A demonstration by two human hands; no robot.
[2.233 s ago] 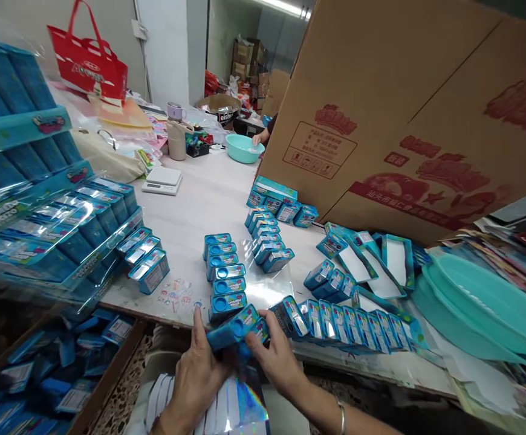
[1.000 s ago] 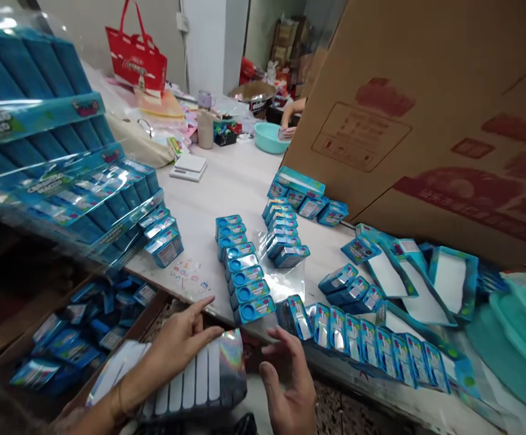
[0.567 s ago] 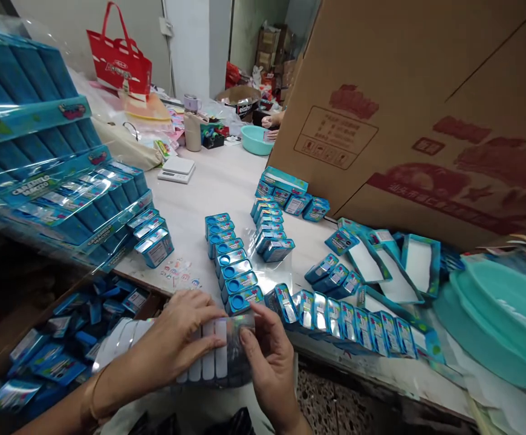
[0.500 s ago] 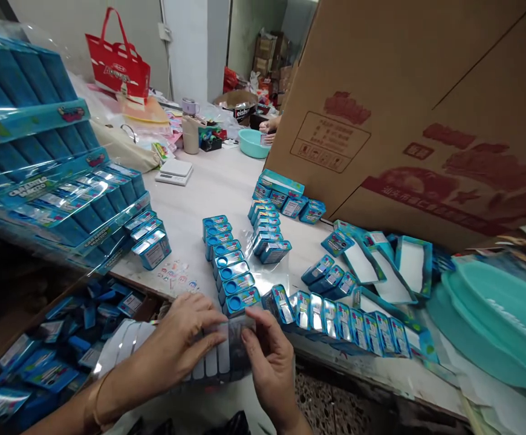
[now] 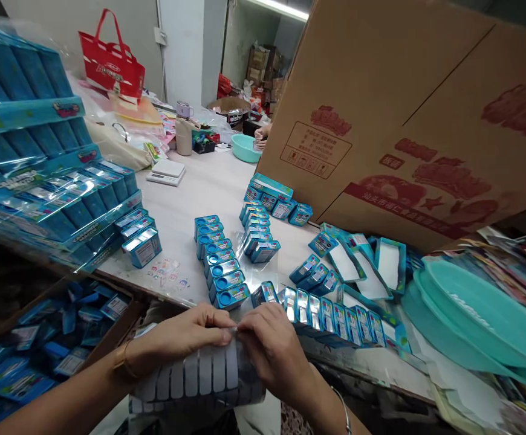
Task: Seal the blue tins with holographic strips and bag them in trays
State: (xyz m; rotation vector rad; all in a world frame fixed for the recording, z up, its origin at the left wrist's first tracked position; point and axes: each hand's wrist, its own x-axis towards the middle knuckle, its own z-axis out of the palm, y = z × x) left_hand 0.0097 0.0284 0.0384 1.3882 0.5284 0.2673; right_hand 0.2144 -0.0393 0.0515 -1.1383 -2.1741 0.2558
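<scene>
Both my hands are low in the middle of the head view, over a roll of labels [image 5: 198, 376]: narrow pale strips side by side on a clear backing. My left hand [image 5: 193, 331] is closed, thumb and fingers pinching the roll's upper edge. Right beside it, my right hand [image 5: 271, 347] pinches the same edge, fingertips nearly meeting the left ones. Whether a single label is between the fingertips is hidden. Just beyond the hands, a row of small blue boxes [image 5: 225, 280] with round marks on top runs away across the table.
Blue boxes [image 5: 335, 317] stand in a row to the right. Teal basins [image 5: 471, 320] and a big cardboard carton [image 5: 381, 121] are beyond. At left are a wrapped display of blue boxes [image 5: 63, 187] and a carton of loose ones [image 5: 49, 338]. Another person's hand [image 5: 261, 136] shows behind.
My right hand has turned over and moved its fingertips to the left, up against the left hand's at the roll's edge. The view has shifted slightly to the right.
</scene>
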